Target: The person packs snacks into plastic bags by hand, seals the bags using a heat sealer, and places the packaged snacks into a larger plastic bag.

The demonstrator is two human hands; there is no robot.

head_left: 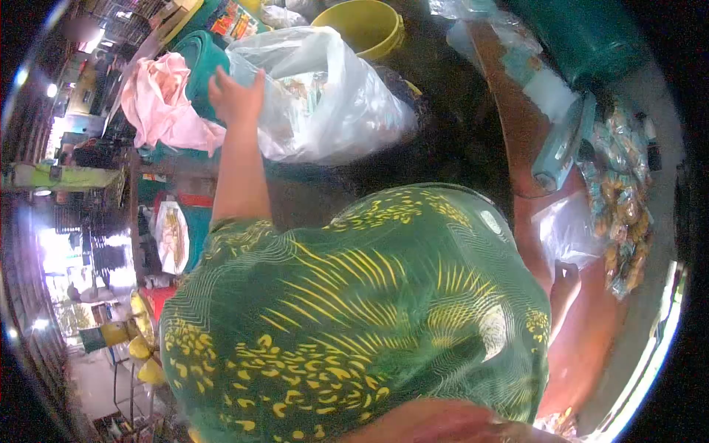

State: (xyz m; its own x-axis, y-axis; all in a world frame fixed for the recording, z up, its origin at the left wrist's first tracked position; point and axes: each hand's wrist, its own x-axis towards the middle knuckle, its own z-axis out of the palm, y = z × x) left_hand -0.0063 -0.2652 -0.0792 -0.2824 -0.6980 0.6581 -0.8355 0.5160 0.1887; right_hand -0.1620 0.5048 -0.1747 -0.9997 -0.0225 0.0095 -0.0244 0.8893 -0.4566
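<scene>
Holding packets (304,92) — clear bag (347,111) beside left hand (238,96), grip apart — right hand (566,282), grip impossible to tell.

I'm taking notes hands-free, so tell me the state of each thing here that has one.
Left hand: open, fingers spread.
Large plastic bag: mouth open, contents showing.
Yellow bucket: uncovered.
Pink cloth: bunched up.
Clear plastic at the right: crumpled.
Brown-filled packets: filled; whether sealed, unclear.

Gaping beside a round teal tub (198,53), 1 large, bulging, translucent white plastic bag (369,111); well apart, 1 smaller, crumpled clear plastic bag (569,230).
</scene>
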